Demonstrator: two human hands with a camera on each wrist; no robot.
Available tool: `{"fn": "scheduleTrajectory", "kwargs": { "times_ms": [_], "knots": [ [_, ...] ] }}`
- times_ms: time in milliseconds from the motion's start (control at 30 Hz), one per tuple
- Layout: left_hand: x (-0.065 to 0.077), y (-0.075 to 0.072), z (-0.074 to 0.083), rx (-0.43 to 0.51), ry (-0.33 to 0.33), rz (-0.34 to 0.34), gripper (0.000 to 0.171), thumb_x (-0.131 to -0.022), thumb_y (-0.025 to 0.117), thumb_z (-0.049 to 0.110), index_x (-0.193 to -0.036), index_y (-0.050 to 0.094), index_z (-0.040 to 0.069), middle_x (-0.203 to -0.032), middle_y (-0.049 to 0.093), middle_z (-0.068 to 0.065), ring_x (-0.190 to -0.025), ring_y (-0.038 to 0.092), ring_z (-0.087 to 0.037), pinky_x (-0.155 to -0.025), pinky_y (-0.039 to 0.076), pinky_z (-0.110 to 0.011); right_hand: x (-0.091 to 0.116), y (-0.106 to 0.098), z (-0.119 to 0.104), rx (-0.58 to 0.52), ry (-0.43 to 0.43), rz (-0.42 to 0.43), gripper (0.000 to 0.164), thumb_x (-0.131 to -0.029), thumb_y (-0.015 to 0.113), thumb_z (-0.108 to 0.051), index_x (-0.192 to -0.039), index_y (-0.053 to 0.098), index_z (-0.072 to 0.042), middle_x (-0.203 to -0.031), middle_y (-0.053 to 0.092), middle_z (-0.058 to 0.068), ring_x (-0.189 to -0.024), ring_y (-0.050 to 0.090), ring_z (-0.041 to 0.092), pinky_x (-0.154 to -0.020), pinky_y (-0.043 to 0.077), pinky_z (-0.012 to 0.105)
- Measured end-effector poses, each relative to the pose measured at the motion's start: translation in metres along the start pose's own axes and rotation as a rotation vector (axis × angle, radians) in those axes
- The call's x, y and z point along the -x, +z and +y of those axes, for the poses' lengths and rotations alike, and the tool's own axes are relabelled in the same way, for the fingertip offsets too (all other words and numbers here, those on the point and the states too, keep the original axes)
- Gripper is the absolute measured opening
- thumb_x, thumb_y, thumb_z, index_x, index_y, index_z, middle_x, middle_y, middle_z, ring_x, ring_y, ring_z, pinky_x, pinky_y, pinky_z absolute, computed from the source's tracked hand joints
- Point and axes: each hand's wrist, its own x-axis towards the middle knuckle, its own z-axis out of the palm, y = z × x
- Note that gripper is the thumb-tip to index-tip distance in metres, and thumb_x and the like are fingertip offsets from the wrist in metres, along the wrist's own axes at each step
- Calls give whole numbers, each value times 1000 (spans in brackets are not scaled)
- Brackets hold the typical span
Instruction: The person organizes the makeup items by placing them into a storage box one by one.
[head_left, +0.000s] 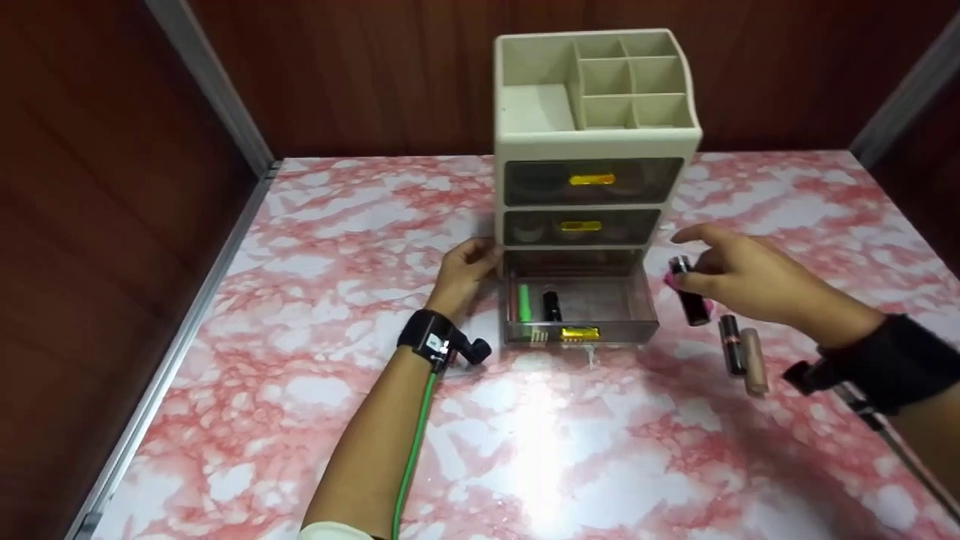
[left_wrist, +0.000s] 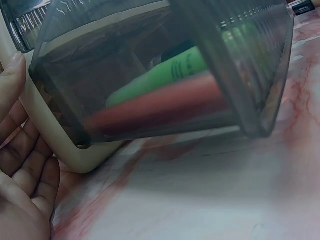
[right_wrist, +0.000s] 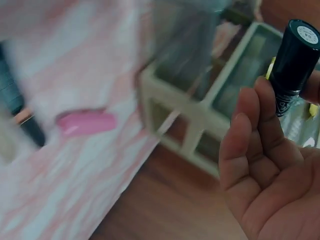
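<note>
My right hand (head_left: 742,274) pinches a black lipstick tube (head_left: 691,300) above the table, right of a cream drawer organizer (head_left: 600,142). In the right wrist view the tube's end carries a round white label. A pink tube (right_wrist: 90,124) lies on the table beneath that hand, mostly hidden in the head view. My left hand (head_left: 463,274) rests against the organizer's left side, with the thumb at its front edge. The pulled-out bottom drawer (head_left: 645,324) is see-through. Inside it are a green tube (head_left: 524,301), a reddish tube (left_wrist: 160,106) and a black tube (head_left: 552,306).
Right of the drawer, a black tube with a copper band (head_left: 731,345) and a beige tube (head_left: 754,361) lie on the marbled table (head_left: 360,450). Two upper drawers (head_left: 592,196) are closed. Compartments top the organizer. Brown panels (head_left: 360,75) stand around the table.
</note>
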Motion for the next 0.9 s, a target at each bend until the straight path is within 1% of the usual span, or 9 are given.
{"fn": "scheduleTrajectory", "kwargs": {
  "times_ms": [67, 167, 233, 300, 467, 600, 667, 800, 900],
  "knots": [
    [-2, 3, -1, -1, -2, -17, 37, -73, 71, 35, -96, 63, 7, -92, 58, -12, -83, 55, -23, -76, 47, -40, -5, 6, -7, -32, -19, 8, 45, -83, 61, -37, -122, 46, -19, -66, 61, -1, -56, 54, 17, -54, 41, 33],
    [-3, 5, -1, 11, -21, -24, 37, -74, 71, 35, -97, 63, 8, -93, 58, -13, -82, 56, -24, -76, 46, -42, -16, 18, -16, -53, -64, -6, 42, -83, 62, -32, -121, 49, -19, -72, 62, -1, -61, 56, 15, -58, 44, 35],
    [-2, 4, -1, 36, -37, -24, 37, -73, 71, 34, -98, 62, 7, -93, 57, -13, -81, 56, -25, -76, 47, -42, -25, 26, -21, -36, -98, -22, 41, -83, 61, -34, -120, 52, -20, -81, 63, -2, -69, 58, 15, -65, 45, 37],
    [-1, 3, -1, 55, -46, -22, 37, -74, 71, 32, -98, 62, 6, -93, 57, -14, -81, 56, -25, -76, 47, -43, -34, 33, -26, -20, -113, -22, 40, -82, 62, -36, -118, 54, -20, -84, 63, -3, -74, 58, 14, -69, 45, 38],
    [0, 0, 0, 61, -37, -18, 37, -74, 71, 32, -98, 62, 6, -93, 57, -14, -81, 56, -24, -77, 46, -43, -53, 43, -37, 23, -109, 17, 36, -80, 63, -36, -111, 58, -17, -78, 62, -2, -65, 56, 13, -61, 45, 35],
    [-1, 0, -1, 41, -25, -11, 37, -73, 71, 34, -96, 62, 6, -91, 57, -13, -80, 56, -23, -76, 47, -42, -65, 54, -40, 113, -124, 24, 35, -78, 66, -36, -106, 61, -16, -77, 62, -2, -66, 57, 14, -63, 46, 36],
    [-1, 0, -2, 43, -17, -14, 37, -73, 71, 33, -95, 62, 5, -91, 57, -13, -80, 56, -22, -75, 47, -42, -70, 61, -41, 154, -116, 5, 35, -77, 67, -35, -105, 62, -15, -79, 63, 0, -69, 58, 16, -66, 46, 38],
    [-2, 1, -2, 62, -18, -16, 37, -74, 71, 33, -96, 62, 5, -90, 57, -13, -79, 56, -22, -73, 49, -42, -78, 74, -45, 189, -54, -62, 38, -77, 66, -35, -107, 61, -14, -89, 64, 5, -76, 59, 20, -70, 47, 42],
    [-2, 1, -3, 62, -10, -8, 36, -74, 71, 32, -94, 62, 4, -87, 57, -11, -78, 55, -21, -72, 48, -41, -83, 82, -49, 206, -29, -108, 34, -77, 66, -37, -102, 63, -14, -86, 64, 4, -74, 59, 21, -69, 47, 43]
  ]
}}
